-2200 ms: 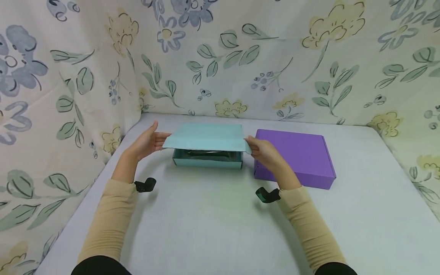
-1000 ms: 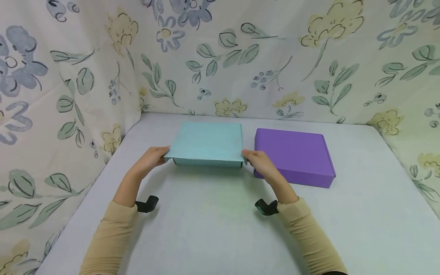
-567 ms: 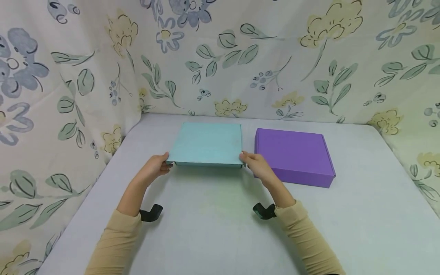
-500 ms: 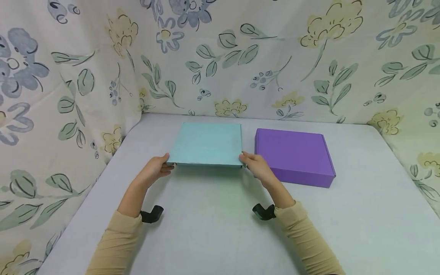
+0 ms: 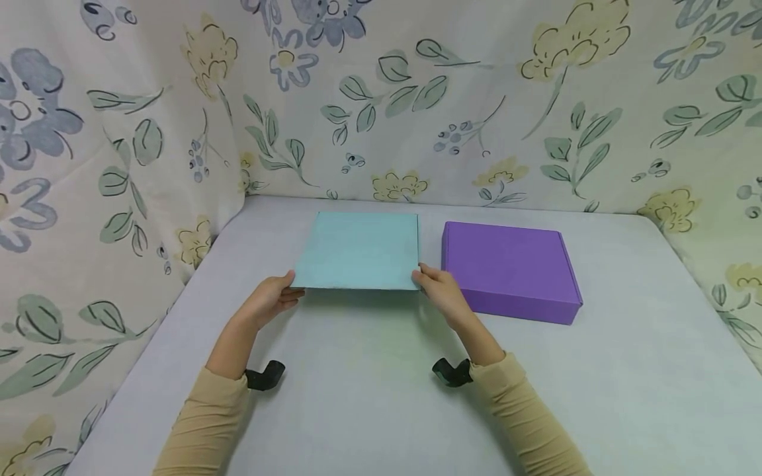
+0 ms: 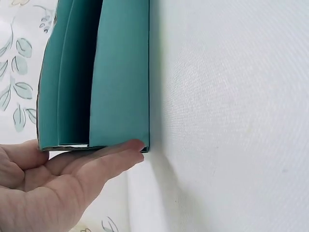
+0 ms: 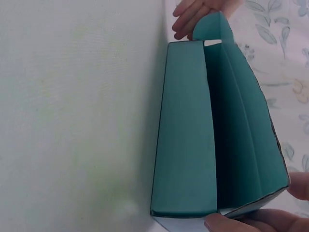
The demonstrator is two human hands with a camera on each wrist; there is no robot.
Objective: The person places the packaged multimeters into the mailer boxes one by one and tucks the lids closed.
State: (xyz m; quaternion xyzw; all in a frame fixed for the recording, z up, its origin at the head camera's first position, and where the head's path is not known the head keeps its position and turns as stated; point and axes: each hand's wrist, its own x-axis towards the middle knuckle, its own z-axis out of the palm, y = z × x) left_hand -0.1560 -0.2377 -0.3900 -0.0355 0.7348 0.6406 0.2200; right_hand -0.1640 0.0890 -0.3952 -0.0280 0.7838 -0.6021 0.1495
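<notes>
A teal cardboard box stands on the white table, its hinged lid lowered over it. In both wrist views a dark gap shows between the box's front wall and the lid's front flap. My left hand holds the lid's front left corner, thumb at the top edge and fingers stretched along the box's side. At the opposite front corner, my right hand pinches the lid between thumb and fingers. A rounded side tab sticks out beside the left hand. The inside of the box is hidden in shadow.
Right of the teal box lies a closed purple box, close to my right hand. Floral fabric hangs behind and left of the white table. A black wrist camera sits on each wrist.
The lid has swung down toward me from half raised, covering the dark item seen inside earlier. Both hands have come down and nearer with it; the left has gone from spread fingers to holding the corner.
</notes>
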